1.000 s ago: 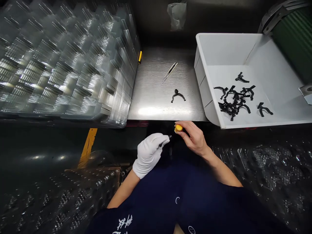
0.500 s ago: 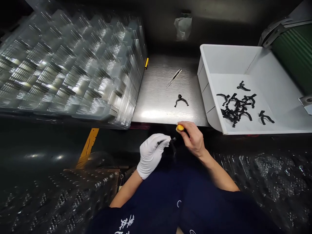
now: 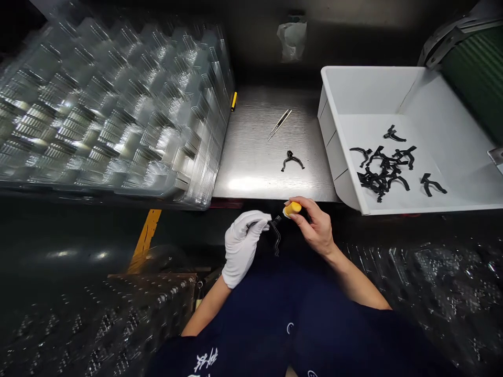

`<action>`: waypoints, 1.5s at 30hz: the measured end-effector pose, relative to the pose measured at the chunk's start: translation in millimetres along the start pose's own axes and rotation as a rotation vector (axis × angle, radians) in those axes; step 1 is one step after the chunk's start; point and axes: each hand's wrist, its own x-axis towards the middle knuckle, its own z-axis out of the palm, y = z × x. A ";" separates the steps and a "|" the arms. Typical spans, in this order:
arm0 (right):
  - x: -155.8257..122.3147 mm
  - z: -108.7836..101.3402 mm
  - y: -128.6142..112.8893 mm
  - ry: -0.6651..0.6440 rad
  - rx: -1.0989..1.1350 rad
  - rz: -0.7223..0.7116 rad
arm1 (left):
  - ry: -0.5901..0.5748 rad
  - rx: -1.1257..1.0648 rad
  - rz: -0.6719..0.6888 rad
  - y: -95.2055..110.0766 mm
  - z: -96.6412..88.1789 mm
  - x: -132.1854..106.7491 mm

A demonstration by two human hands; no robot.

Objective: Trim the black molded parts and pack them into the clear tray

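Two hands, gloved left (image 3: 241, 246) pinching black clip (image 3: 276, 235), bare right (image 3: 314, 225) pinching yellow piece (image 3: 292, 209)

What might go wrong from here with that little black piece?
The thin black forked part is pinched at one end by the white-gloved left hand, beyond the edge of the steel table. A slip might drop it into the dark area below, where it would be hard to spot. The yellow object in the bare right hand is very close to it, so the two might knock together and perhaps bend its thin legs.
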 end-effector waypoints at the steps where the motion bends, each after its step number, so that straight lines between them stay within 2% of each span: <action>1: -1.4 1.5 -3.9 0.002 0.013 0.003 | 0.005 -0.015 -0.038 -0.9 0.6 -0.1; 4: -5.6 7.6 -13.5 0.037 0.036 -0.044 | 0.025 -0.042 -0.152 -4.4 2.5 -0.5; 8: -6.9 11.9 -10.8 0.025 -0.025 -0.252 | 0.033 -0.109 -0.228 -6.4 4.1 -1.0; 12: -5.2 9.0 -3.6 0.146 -0.151 -0.150 | 0.072 -0.177 -0.335 -3.7 6.3 -0.1; 17: -6.4 11.8 -8.4 0.069 -0.055 -0.336 | 0.101 -0.272 -0.381 -5.5 10.8 3.4; 20: -5.0 14.2 -7.1 0.164 -0.120 -0.224 | 0.081 -0.318 -0.480 -8.2 11.7 3.8; 22: -4.2 15.0 -5.4 0.161 -0.101 -0.254 | 0.088 -0.330 -0.511 -8.7 11.7 3.4; 25: -3.2 15.6 -2.4 0.108 -0.064 -0.353 | 0.109 -0.340 -0.477 -7.4 11.3 3.0; 29: -2.1 15.1 0.0 0.205 -0.107 -0.182 | 0.125 -0.339 -0.472 -4.9 11.2 3.2; 33: -2.4 17.4 -1.6 0.105 -0.019 -0.365 | 0.144 -0.339 -0.435 -5.2 11.7 4.2; 34: -1.9 17.9 -1.6 0.102 -0.028 -0.370 | 0.128 -0.349 -0.443 -6.0 11.6 4.1; 37: 0.8 16.4 -1.9 0.166 -0.087 -0.217 | 0.090 -0.334 -0.455 -9.6 9.9 2.0; 39: 2.9 13.4 -3.3 0.144 -0.072 -0.208 | 0.083 -0.247 -0.377 -11.2 7.2 -0.8; 42: 6.0 7.6 -4.4 -0.020 -0.035 -0.306 | 0.049 -0.008 -0.130 -9.7 1.1 -5.2; 43: 7.0 5.4 -4.2 -0.052 -0.050 -0.300 | 0.024 0.067 -0.056 -8.2 -1.2 -6.2; 45: 8.5 0.7 -4.5 -0.042 -0.087 -0.200 | -0.029 0.186 0.058 -4.7 -5.4 -7.1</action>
